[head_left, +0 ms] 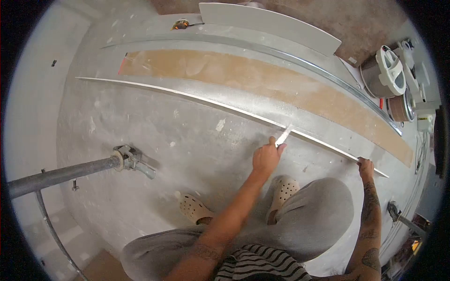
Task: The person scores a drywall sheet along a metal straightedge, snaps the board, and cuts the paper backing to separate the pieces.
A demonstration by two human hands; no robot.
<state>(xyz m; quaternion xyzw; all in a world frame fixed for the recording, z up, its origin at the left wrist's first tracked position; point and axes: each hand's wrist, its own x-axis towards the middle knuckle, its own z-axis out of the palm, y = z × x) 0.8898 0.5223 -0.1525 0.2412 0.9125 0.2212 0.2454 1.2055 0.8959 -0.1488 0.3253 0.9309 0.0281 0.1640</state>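
Observation:
My left hand (267, 158) is closed around a slim white hand tool (283, 136), held at a slant. The tool's tip meets a long, thin white strip (211, 101) that runs across the floor from upper left to lower right. Near that strip's right end, my right hand (366, 167) pinches it between thumb and fingers. Just beyond the strip lies a long brown board (225, 68), dusted with white. Past it is a shiny metal channel (300, 61).
A white panel (272, 23) and a yellow-black tape measure (180, 24) lie at the back. Buckets (382, 75) stand at the right. At left a grey metal pole (65, 177) with a clamp (129, 158) juts in. My beige clogs (194, 208) are on the concrete floor (140, 112).

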